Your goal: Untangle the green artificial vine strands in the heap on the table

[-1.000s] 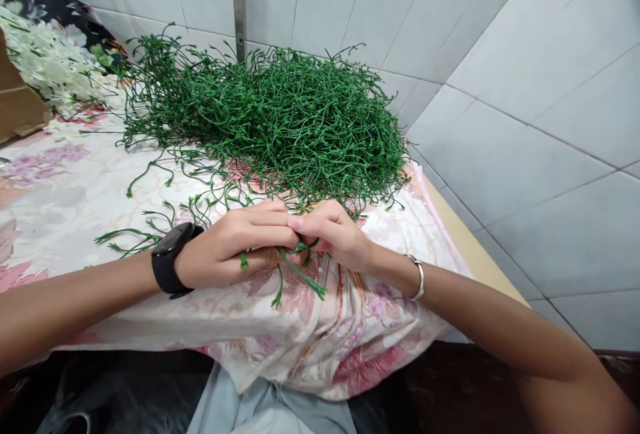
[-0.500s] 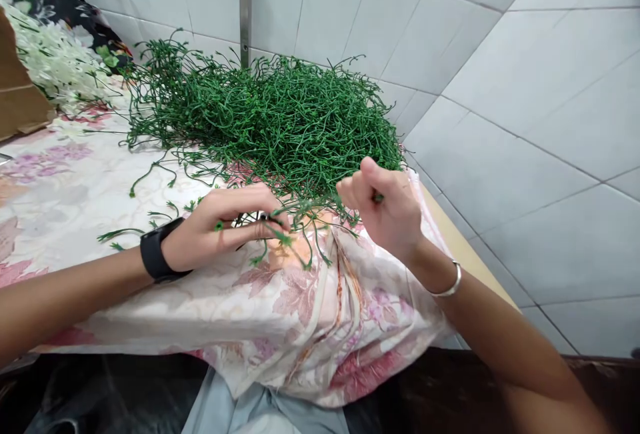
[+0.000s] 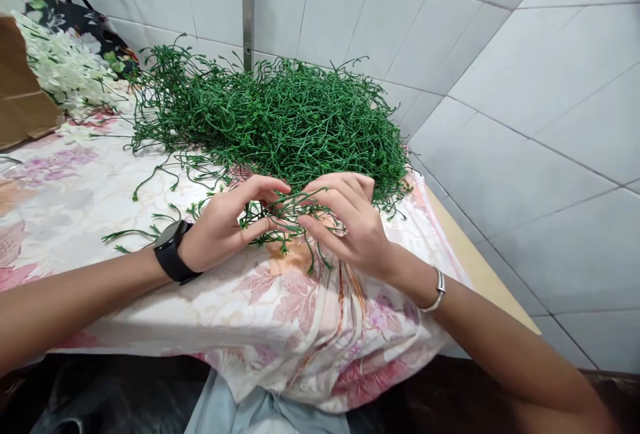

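Note:
A small bunch of green artificial flower stems (image 3: 311,247) with little forked tips lies between my two hands. My left hand (image 3: 227,221), with a black watch on the wrist, is curled around the stems, thumb below and fingers above. My right hand (image 3: 353,224), with a silver bangle on the wrist, comes from the other side. Its thumb and fingers are stretched and apart, with the fingertips at the stems; its grip on any single stem cannot be made out. Just behind both hands rises a large tangled heap of the same green stems (image 3: 280,121).
A floral tablecloth (image 3: 125,314) covers the table and bunches at the front edge. Some loose stems (image 3: 130,233) lie beside my left wrist. White artificial flowers (image 3: 75,71) and a brown cardboard box (image 3: 25,87) are at the far left. Tiled walls (image 3: 525,154) stand behind and right.
My right hand was a closed fist farther right, apart from the bunch. It has moved left to the stems and its fingers have spread. My left hand stays at the bunch.

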Tool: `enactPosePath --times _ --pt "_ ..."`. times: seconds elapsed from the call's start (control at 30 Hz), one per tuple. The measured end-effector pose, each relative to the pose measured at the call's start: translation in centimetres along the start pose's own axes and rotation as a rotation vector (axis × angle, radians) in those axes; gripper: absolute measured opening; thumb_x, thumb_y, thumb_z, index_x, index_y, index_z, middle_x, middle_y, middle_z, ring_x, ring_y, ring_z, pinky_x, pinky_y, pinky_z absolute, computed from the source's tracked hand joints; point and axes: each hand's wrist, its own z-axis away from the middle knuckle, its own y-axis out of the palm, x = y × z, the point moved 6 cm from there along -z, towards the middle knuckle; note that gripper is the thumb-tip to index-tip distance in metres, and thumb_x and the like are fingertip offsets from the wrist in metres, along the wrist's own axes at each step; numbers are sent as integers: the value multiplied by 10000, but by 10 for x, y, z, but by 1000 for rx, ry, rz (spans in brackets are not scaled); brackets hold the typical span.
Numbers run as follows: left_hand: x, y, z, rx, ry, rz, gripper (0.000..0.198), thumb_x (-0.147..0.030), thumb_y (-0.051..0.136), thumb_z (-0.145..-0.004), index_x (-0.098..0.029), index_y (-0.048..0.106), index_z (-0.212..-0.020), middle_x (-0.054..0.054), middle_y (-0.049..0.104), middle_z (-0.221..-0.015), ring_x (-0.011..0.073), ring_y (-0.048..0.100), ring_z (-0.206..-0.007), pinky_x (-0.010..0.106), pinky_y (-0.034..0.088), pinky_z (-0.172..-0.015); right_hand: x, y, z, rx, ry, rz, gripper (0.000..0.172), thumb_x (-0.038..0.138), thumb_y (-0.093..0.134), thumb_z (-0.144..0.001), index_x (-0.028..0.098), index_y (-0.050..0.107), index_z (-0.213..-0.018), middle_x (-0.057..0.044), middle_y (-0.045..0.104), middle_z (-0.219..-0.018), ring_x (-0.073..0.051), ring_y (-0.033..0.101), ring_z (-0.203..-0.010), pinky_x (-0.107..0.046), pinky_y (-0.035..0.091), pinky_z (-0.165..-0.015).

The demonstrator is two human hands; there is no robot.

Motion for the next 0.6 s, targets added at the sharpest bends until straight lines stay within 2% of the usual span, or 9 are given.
enactPosePath --times 0.13,0.3,0.5,0.6 --pt "-2 1 1 8 14 -39 323 -141 519 -753 -161 446 -1067 51 550 -1002 129 542 -909 239 445 -782 5 10 4 11 -58 11 103 221 538 -777 185 521 -872 -4 599 -891 -142 497 -925 -326 273 -817" --pt "-4 3 1 43 32 13 374 -66 498 -739 -163 422 -1092 39 559 -990 116 548 -921 216 437 -795 5 13 4 27 -52 23 105 223 499 -803 180 535 -892 -13 596 -883 -136 497 -877 -318 277 -805" --pt "-4 5 2 71 28 67 390 -147 523 -754 -160 394 -1122 47 575 -971 136 550 -936 237 443 -793 5 11 4 2 -59 9 113 229 523 -786 195 553 -890 -13 585 -856 -132 487 -844 -313 284 -777" --pt "-5 7 2 100 39 61 410 -108 505 -751 -161 378 -1136 44 584 -961 129 558 -924 236 443 -801 6 14 5 8 -80 -20 103 231 529 -780 203 562 -873 -10 575 -838 -125 483 -834 -311 285 -770"
